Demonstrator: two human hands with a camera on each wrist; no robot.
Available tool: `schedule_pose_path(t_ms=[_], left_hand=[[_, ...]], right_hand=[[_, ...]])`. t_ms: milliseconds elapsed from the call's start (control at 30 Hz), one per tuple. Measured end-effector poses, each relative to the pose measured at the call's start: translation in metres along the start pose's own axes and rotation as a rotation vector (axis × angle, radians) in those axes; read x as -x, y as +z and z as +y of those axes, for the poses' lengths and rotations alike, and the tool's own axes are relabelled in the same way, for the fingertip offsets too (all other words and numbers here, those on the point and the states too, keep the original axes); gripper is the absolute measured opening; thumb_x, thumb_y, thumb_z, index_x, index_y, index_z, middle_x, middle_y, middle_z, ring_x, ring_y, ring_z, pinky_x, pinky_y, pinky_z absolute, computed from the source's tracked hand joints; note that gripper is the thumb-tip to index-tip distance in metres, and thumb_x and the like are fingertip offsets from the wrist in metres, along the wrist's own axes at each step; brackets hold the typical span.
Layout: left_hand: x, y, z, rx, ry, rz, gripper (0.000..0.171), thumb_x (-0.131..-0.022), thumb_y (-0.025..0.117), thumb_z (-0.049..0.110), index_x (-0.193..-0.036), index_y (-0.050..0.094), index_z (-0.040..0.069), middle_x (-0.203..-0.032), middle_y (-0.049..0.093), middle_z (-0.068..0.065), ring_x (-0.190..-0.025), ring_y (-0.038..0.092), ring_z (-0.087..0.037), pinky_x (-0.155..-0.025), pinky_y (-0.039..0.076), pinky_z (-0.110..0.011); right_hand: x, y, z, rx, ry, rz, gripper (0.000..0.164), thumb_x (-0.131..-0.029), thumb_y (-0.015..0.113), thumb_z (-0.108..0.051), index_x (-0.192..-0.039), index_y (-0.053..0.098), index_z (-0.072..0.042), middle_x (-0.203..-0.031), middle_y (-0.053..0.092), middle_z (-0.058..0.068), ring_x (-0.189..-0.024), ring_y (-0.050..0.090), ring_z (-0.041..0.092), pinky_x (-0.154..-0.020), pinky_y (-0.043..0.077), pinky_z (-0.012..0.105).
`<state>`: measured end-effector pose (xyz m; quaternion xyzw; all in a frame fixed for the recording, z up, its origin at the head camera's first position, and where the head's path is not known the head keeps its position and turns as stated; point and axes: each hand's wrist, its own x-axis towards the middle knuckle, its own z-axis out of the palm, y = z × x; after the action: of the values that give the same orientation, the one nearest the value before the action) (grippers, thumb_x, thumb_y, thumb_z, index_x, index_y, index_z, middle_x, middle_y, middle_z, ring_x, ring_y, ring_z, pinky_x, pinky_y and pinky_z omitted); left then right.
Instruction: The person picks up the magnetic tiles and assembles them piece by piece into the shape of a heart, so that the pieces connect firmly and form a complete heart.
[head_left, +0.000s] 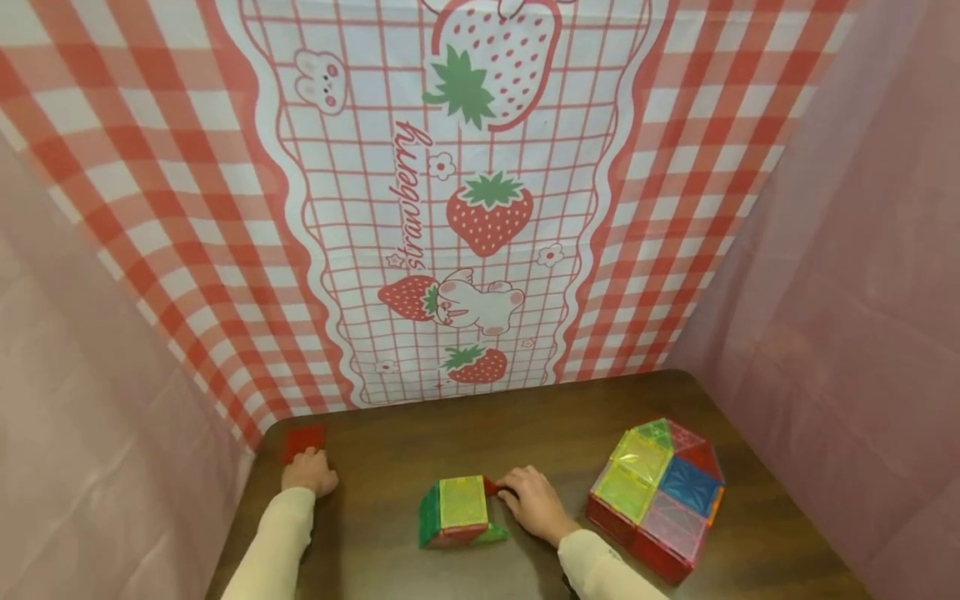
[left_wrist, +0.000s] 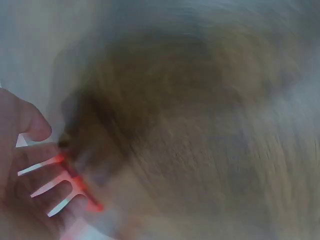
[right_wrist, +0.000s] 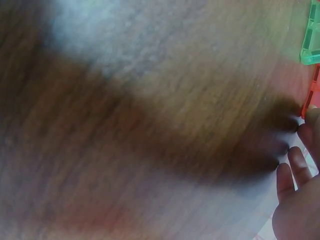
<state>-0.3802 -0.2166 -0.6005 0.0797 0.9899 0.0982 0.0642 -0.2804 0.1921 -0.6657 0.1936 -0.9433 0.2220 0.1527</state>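
Observation:
My left hand (head_left: 309,473) reaches to the table's far left corner, its fingers over a flat red magnetic tile (head_left: 303,439). In the left wrist view the fingers (left_wrist: 42,172) lie fairly straight along the tile's red edge (left_wrist: 80,182), with the thumb apart. Near the table's middle stands a small build of magnetic tiles (head_left: 462,502), with a yellow square on top, dark green at its left and light green at its lower right. My right hand (head_left: 536,502) pinches a small red tile (head_left: 491,487) at its right side; fingers partly hide this tile.
A larger stack of magnetic tiles (head_left: 652,500), in yellow, blue, pink, red and green, stands on the right of the brown table (head_left: 382,454). Behind hangs a strawberry-print cloth (head_left: 487,275); pink cloth (head_left: 840,317) closes in the sides.

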Motion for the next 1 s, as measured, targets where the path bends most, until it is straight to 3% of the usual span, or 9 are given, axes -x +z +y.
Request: schedule_pose_path(t_ms=[133,400,500,600,700,800,867,933,1000], left_hand=[[0.026,0.015,0.020,-0.089,0.179,0.130,0.035,-0.078,0.063,0.010,-0.108,0.065,-0.007,-0.109,0.063,-0.025,-0.104,0.060,-0.046,-0.089,0.051,-0.059],[0.090,0.047,0.045,-0.049,0.472,0.245,0.030,-0.081,0.071,0.008,-0.109,0.068,-0.002,-0.117,0.070,-0.020,-0.108,0.068,-0.035,-0.092,0.056,-0.048],[0.104,0.053,0.050,-0.056,0.550,0.256,0.029,-0.082,0.072,0.011,-0.109,0.069,0.001,-0.111,0.073,-0.015,-0.101,0.071,-0.030,-0.085,0.058,-0.044],[0.104,0.055,0.054,-0.076,0.602,0.326,0.016,-0.082,0.074,0.012,-0.096,0.068,0.007,-0.093,0.073,-0.006,-0.088,0.070,-0.023,-0.075,0.058,-0.039],[0.099,0.053,0.058,-0.029,0.532,0.350,0.019,-0.085,0.076,0.017,-0.098,0.069,0.006,-0.101,0.072,-0.012,-0.097,0.069,-0.029,-0.081,0.057,-0.044],[0.096,0.049,0.058,0.083,0.365,0.222,0.047,-0.089,0.076,0.029,-0.124,0.066,0.000,-0.133,0.060,-0.029,-0.125,0.057,-0.045,-0.099,0.049,-0.059],[0.098,0.047,0.056,0.131,0.262,0.131,0.061,-0.090,0.076,0.037,-0.136,0.059,0.001,-0.143,0.050,-0.033,-0.134,0.047,-0.050,-0.104,0.042,-0.065],[0.101,0.047,0.053,0.145,0.221,0.093,0.064,-0.089,0.076,0.038,-0.138,0.058,0.002,-0.143,0.051,-0.032,-0.134,0.047,-0.050,-0.104,0.041,-0.065],[0.105,0.047,0.050,0.134,0.223,0.115,0.060,-0.088,0.078,0.036,-0.134,0.061,0.002,-0.135,0.057,-0.028,-0.127,0.053,-0.047,-0.101,0.045,-0.062]], right_hand=[[-0.004,0.001,-0.002,0.010,-0.015,0.028,0.011,-0.091,0.075,-0.017,-0.102,0.077,-0.017,-0.097,0.073,-0.005,-0.090,0.063,0.016,-0.083,0.052,0.039],[-0.008,0.002,-0.004,0.019,-0.029,0.031,0.013,-0.092,0.075,-0.019,-0.104,0.077,-0.016,-0.099,0.073,-0.003,-0.090,0.062,0.018,-0.084,0.052,0.040],[-0.004,0.001,-0.002,0.017,0.013,0.014,0.014,-0.091,0.076,-0.020,-0.105,0.077,-0.016,-0.099,0.073,-0.003,-0.091,0.063,0.018,-0.083,0.053,0.040],[0.002,-0.001,0.000,0.015,0.059,0.011,0.015,-0.090,0.077,-0.019,-0.104,0.078,-0.015,-0.099,0.072,-0.002,-0.090,0.063,0.019,-0.082,0.053,0.041],[0.003,-0.004,0.003,0.008,0.087,0.015,0.014,-0.090,0.077,-0.018,-0.103,0.078,-0.015,-0.099,0.070,0.000,-0.090,0.062,0.020,-0.082,0.053,0.043],[0.000,-0.005,0.004,-0.009,0.095,0.014,0.013,-0.090,0.076,-0.018,-0.103,0.078,-0.014,-0.099,0.068,0.000,-0.091,0.061,0.021,-0.082,0.052,0.044],[-0.002,-0.005,0.003,-0.020,0.092,0.004,0.012,-0.090,0.076,-0.018,-0.102,0.078,-0.014,-0.099,0.068,0.000,-0.091,0.061,0.021,-0.083,0.052,0.045],[-0.003,-0.004,0.001,-0.032,0.083,-0.005,0.011,-0.090,0.076,-0.018,-0.101,0.078,-0.014,-0.098,0.068,0.000,-0.091,0.061,0.022,-0.083,0.052,0.046],[-0.005,-0.001,-0.001,-0.037,0.071,-0.009,0.010,-0.090,0.076,-0.019,-0.099,0.078,-0.015,-0.098,0.068,0.000,-0.091,0.061,0.022,-0.084,0.052,0.045]])
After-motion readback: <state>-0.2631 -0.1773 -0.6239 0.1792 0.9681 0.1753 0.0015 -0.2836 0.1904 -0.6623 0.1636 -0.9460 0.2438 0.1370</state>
